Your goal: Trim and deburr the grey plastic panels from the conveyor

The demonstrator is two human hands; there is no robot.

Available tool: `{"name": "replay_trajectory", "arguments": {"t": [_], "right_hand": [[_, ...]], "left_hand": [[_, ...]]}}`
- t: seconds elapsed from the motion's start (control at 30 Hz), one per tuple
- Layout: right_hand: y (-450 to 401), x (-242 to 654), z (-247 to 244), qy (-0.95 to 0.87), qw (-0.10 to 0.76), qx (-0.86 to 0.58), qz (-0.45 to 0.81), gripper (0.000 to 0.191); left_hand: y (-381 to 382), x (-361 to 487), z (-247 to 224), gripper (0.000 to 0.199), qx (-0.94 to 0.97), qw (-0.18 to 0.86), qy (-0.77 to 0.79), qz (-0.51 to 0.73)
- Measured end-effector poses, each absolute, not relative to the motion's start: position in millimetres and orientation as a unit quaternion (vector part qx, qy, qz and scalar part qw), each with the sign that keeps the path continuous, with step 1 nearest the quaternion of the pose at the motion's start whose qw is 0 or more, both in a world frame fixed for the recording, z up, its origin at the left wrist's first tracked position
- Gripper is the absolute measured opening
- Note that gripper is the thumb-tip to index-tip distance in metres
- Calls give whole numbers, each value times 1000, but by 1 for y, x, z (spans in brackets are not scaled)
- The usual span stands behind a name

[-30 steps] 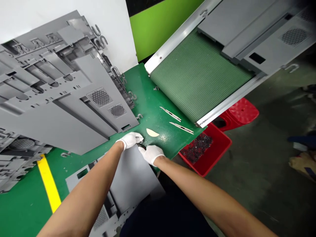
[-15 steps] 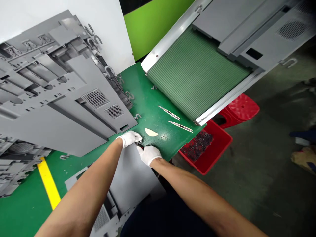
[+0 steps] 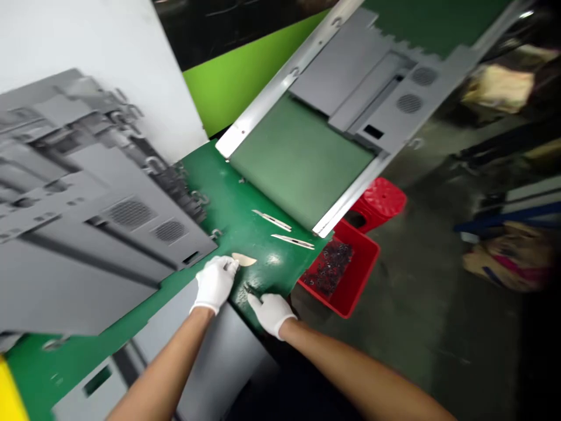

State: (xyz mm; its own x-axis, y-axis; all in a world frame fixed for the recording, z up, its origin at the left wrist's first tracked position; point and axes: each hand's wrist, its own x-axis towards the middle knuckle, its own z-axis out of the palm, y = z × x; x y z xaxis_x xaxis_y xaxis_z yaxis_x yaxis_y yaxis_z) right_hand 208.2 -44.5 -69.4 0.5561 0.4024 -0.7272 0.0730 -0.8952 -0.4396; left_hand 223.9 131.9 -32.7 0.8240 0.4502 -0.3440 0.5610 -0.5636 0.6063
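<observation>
White gloves cover both hands. My left hand (image 3: 214, 285) is bunched, its fingertips beside a cream half-moon piece (image 3: 243, 260) on the green-topped table (image 3: 232, 204). My right hand (image 3: 272, 314) rests near the table's front edge, with its fingertips just below a small dark object (image 3: 250, 289). Blur hides what that object is. Neither hand touches the two slim metal strips (image 3: 272, 220) (image 3: 293, 241), which lie farther out. Whether my left hand holds anything is hidden.
Grey perforated panels (image 3: 87, 234) lie to the left, and a metal-framed green ribbed panel (image 3: 298, 161) lies ahead. Past the table's right edge stand a red bin (image 3: 350, 280) of small dark parts and a red stool (image 3: 380, 199). Beyond them is a dark concrete floor.
My hands have parted. My left hand has moved away from the small dark object, toward the cream piece. The whole view has pulled back and tilted, showing more floor.
</observation>
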Motion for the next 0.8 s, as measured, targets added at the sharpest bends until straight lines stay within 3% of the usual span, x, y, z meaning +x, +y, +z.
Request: {"name": "replay_trajectory", "arguments": {"t": [0.1, 0.17, 0.23, 0.3, 0.37, 0.43, 0.57, 0.7, 0.8], "right_hand": [[-68, 205, -71, -119, 205, -863, 447, 71], [-78, 204, -69, -107, 219, -860, 448, 63], [-88, 205, -66, -82, 232, -861, 446, 65], [-97, 207, -60, -66, 243, -865, 434, 69], [-105, 210, -55, -76, 240, -873, 417, 66], [-107, 215, -52, -103, 210, -891, 388, 59], [-86, 234, -48, -186, 126, -927, 301, 49], [-57, 268, -41, -293, 139, -917, 231, 51], [-56, 305, -38, -289, 160, -929, 167, 46]], "left_hand": [[55, 251, -13, 31, 786, 568, 199, -140], [28, 261, -7, 47, 742, 631, 143, -176], [37, 258, -9, 55, 795, 564, 175, -140], [76, 240, -16, 53, 876, 369, 303, -64], [125, 217, -25, 64, 868, 186, 451, -92], [164, 200, -33, 68, 862, 120, 471, -144], [188, 198, -44, 72, 874, 71, 441, -193], [194, 199, -33, 43, 852, 158, 429, -256], [217, 176, 4, 32, 820, 218, 485, -211]]}}
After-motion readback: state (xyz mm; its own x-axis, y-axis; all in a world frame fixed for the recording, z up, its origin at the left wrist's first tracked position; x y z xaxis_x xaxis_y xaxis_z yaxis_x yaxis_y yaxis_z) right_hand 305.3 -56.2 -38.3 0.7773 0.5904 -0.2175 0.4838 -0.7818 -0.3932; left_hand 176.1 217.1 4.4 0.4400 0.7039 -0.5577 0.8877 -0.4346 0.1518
